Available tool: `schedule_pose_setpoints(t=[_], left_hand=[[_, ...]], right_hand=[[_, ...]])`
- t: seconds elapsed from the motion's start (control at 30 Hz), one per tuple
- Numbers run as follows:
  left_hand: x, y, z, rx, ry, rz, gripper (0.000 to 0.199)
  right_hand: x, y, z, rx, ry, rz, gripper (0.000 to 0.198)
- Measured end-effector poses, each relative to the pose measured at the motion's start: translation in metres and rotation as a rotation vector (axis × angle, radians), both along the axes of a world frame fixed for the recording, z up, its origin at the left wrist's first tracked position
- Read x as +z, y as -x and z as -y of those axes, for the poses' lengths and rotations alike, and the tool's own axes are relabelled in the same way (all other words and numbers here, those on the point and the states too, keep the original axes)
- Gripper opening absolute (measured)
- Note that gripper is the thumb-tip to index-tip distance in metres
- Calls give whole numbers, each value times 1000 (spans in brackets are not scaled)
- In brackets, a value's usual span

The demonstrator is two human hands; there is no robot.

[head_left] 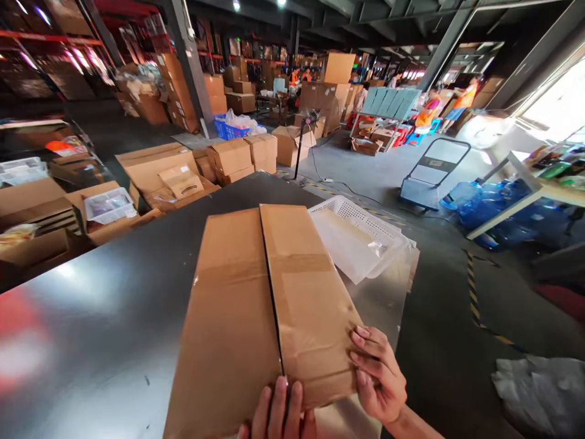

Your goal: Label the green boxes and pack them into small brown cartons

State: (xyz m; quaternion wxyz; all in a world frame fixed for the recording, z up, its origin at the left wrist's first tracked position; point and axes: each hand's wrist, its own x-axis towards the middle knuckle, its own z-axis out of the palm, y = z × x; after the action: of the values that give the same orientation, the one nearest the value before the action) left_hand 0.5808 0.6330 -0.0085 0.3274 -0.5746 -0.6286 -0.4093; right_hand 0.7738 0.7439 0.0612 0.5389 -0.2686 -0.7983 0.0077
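Note:
A brown cardboard box (237, 305) lies on the dark tabletop, its two long panels meeting at a dark slit. The right panel (306, 292) has a strip of tape across it. At the near edge, my left hand (278, 411) rests its fingers over the cardboard beside the slit; its palm is cut off by the frame's bottom. My right hand (381, 378) pinches the right panel's near right edge, thumb below and fingers bent against the side. Just beyond the box, a white perforated plastic basket (359, 235) stands at the table's far right corner.
Beyond the shiny table (91, 329) stand open cartons (155, 177) at left. A lamp-like stand (299, 149) rises past the far corner. On the floor at right are a platform trolley (432, 177), blue water bottles (498, 207) and a grey plastic bag (542, 393). People work far back.

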Motion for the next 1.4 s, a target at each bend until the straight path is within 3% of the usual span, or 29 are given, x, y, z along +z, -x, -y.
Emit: schedule_pose_setpoints(t=[0.17,0.33,0.53,0.67,0.83,1.13,1.3,1.4], left_hand=[[-6,33,-27,39,41,-176,18],[3,71,-109,72,-271,-303,29],[17,121,-192,136,-280,-197,43],[18,158,-235,175,-180,-146,47],[15,201,-292,266,22,28,74],[26,274,-384,217,171,234,57],[37,282,-400,183,314,288,56],[53,275,-396,134,347,251,51]], right_hand=[[6,20,-45,27,6,-52,15],[3,61,-103,13,-4,-116,12],[2,121,-169,31,-46,-192,12],[0,158,-212,41,-100,-200,10],[-3,199,-265,22,-126,-202,9],[-11,271,-346,-94,-8,44,26],[-2,293,-360,-141,298,274,26],[15,289,-359,-132,362,356,26]])
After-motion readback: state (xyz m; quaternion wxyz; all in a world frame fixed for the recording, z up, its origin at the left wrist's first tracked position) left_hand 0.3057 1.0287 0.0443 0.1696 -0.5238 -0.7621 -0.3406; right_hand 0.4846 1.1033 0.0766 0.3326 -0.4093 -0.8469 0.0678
